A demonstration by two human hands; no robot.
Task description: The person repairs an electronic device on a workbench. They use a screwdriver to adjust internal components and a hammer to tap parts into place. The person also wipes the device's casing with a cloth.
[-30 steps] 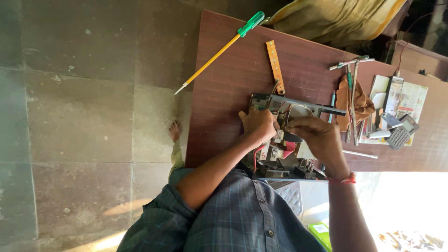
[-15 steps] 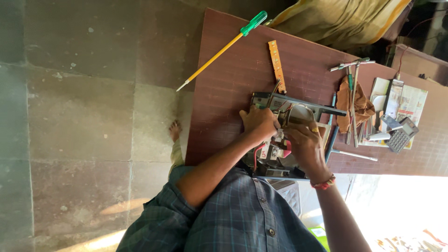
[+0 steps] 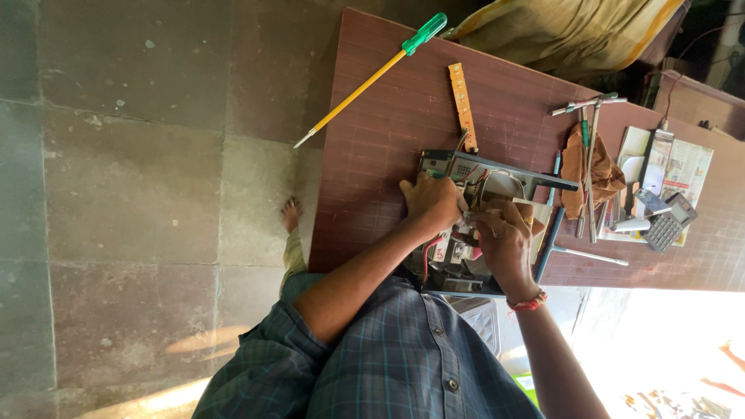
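While the brown table (image 3: pixel 372 116) carries it near the person's edge, the opened metal device (image 3: pixel 466 225) sits under both hands: left hand (image 3: pixel 431 203) curled, gripping its frame, right hand (image 3: pixel 504 237) pinched on something too small to tell. Loose red wires (image 3: pixel 427 256) could snag; a slip might tear them.
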